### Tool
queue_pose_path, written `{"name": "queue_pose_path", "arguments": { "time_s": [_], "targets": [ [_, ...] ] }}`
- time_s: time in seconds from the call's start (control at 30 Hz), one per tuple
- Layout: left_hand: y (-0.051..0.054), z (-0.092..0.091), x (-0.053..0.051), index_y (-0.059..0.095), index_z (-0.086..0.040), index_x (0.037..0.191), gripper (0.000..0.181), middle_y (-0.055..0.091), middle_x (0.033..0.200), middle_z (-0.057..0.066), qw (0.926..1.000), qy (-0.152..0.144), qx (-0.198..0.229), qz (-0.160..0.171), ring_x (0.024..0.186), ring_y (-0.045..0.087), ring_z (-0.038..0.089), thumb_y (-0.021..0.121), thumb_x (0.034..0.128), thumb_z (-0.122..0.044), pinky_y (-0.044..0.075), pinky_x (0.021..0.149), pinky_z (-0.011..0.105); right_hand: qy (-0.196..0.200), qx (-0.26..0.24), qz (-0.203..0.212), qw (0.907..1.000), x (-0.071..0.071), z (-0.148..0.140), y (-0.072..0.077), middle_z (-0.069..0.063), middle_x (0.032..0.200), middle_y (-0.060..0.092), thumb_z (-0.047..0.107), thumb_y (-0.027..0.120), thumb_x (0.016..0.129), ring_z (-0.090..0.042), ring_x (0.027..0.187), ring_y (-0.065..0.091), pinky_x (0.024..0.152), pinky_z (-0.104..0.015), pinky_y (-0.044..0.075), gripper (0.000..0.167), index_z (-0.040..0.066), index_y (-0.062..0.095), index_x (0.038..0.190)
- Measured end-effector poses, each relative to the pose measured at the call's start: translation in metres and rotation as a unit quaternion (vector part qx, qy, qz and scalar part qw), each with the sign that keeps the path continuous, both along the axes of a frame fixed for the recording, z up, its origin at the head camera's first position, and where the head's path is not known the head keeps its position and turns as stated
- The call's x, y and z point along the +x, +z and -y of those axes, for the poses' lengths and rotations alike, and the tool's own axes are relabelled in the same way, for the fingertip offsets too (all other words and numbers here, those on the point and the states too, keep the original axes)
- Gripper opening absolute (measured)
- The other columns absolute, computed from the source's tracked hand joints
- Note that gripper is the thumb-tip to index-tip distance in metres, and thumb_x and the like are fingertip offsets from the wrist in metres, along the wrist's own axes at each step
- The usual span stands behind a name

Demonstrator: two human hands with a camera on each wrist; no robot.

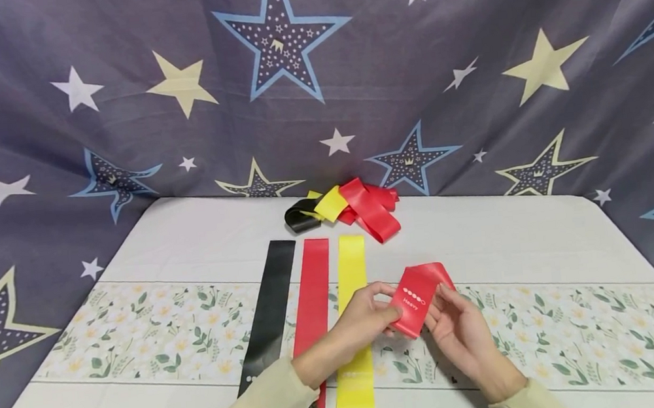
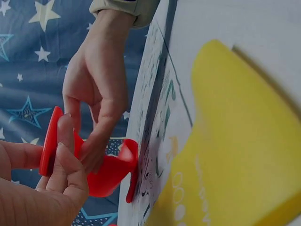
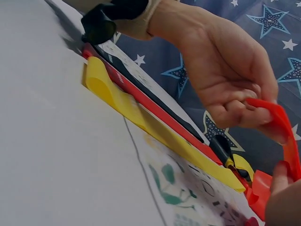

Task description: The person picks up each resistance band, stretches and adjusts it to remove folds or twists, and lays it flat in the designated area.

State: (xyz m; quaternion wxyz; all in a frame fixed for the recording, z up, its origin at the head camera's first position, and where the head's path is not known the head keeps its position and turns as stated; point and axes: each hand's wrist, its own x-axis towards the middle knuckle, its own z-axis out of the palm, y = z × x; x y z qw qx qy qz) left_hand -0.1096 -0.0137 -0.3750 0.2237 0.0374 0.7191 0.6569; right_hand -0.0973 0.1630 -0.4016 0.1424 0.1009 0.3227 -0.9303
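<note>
A: Grip state?
B: Both on the red "Heavy" band (image 1: 412, 307). Left hand (image 1: 368, 315) pinches its left edge, thumb in front. Right hand (image 1: 462, 335) pinches the right part between thumb and fingers. Both narrow.
A: Band location?
B: Head view, just right of centre, lower half. Folded over at the top, label facing camera.
A: Nearby?
B: Left of it, lower middle, side by side: black strip (image 1: 268, 301), flat red strip (image 1: 314, 271), yellow strip (image 1: 351, 261). Left forearm crosses in front of the flat red one. Mixed band pile (image 1: 370, 209) above, upper middle.
</note>
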Motion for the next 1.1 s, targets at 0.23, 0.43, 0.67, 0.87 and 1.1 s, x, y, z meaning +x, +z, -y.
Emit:
{"name": "queue_pose_path", "arguments": {
  "time_s": [0.23,0.43,0.67,0.87,1.1],
  "targets": [
    [0.0,-0.001,0.006,0.056,-0.006,0.109,0.021,0.071,0.079,0.012,0.9994,-0.029,0.016,0.009,0.055,0.057,0.013,0.06,0.0888,-0.007,0.047,0.057,0.023,0.008,-0.034,-0.037,0.9987,-0.006,-0.008,0.003,-0.002,0.109,0.064,0.014,0.037,0.103,-0.011,0.105,0.064,0.095,-0.022,0.048,0.019,0.009,0.049,0.116],
    [0.005,-0.002,0.017,0.056,-0.004,0.109,0.019,0.071,0.078,0.018,0.9934,-0.107,0.041,-0.003,0.059,0.067,0.018,0.056,0.0896,-0.003,0.046,0.052,0.021,0.035,-0.004,-0.007,0.9994,-0.013,-0.011,0.011,0.004,0.13,0.056,0.018,0.038,0.102,-0.01,0.121,0.054,0.105,-0.023,0.04,0.043,0.016,0.025,0.142],
    [0.002,-0.003,0.027,0.055,-0.005,0.106,0.018,0.071,0.077,0.018,0.9928,-0.113,0.04,-0.005,0.059,0.069,0.022,0.055,0.0892,-0.001,0.043,0.051,0.021,0.055,0.061,0.028,0.9963,-0.021,-0.016,0.026,0.005,0.126,0.059,0.028,0.038,0.102,-0.012,0.117,0.058,0.105,-0.026,0.041,0.052,0.019,0.014,0.148],
    [-0.001,0.004,0.029,0.054,-0.007,0.105,0.015,0.072,0.08,0.012,0.9938,-0.106,0.035,0.0,0.062,0.07,0.023,0.057,0.0906,-0.005,0.04,0.053,0.022,0.102,0.009,-0.036,0.9941,-0.032,-0.03,0.027,-0.004,0.126,0.06,0.032,0.035,0.103,-0.019,0.114,0.06,0.101,-0.029,0.045,0.041,0.013,0.02,0.137],
    [-0.005,0.018,0.034,0.054,-0.008,0.108,0.017,0.073,0.079,0.012,0.995,-0.097,0.02,0.014,0.063,0.069,0.018,0.058,0.0908,-0.008,0.042,0.055,0.022,0.146,0.011,-0.106,0.9835,-0.046,-0.049,0.03,-0.008,0.116,0.067,0.026,0.027,0.105,-0.019,0.102,0.067,0.086,-0.029,0.054,0.033,0.004,0.047,0.12]
  ]
}}
